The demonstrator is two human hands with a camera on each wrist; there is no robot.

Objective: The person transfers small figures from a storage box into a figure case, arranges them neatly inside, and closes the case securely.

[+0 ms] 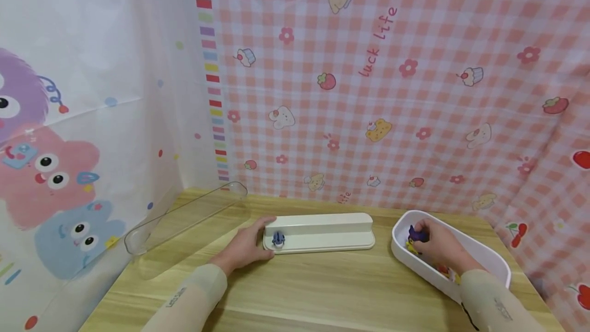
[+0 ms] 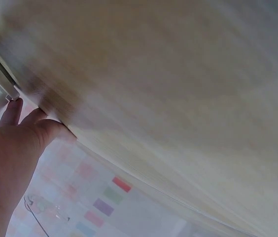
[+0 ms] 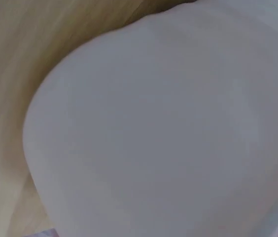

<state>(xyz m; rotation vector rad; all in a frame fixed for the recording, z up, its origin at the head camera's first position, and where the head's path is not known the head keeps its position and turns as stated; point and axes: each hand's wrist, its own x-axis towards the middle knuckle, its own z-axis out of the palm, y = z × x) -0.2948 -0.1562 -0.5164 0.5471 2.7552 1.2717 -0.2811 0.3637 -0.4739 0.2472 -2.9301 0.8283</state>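
Observation:
A white stepped display base lies on the wooden table with a small dark blue figurine standing at its left end. My left hand grips that end, thumb at the front corner and fingers at the back. In the left wrist view a fingertip of the left hand meets the base's corner. Over on the right, my right hand reaches into a white tray and pinches a dark purple figurine. A pale blurred surface fills most of the right wrist view, hiding that hand.
A clear plastic cover stands at the table's left edge. Inside the tray are a yellow figurine and red and yellow ones, partly behind the right arm. Pink checked cloth hangs behind the wooden table.

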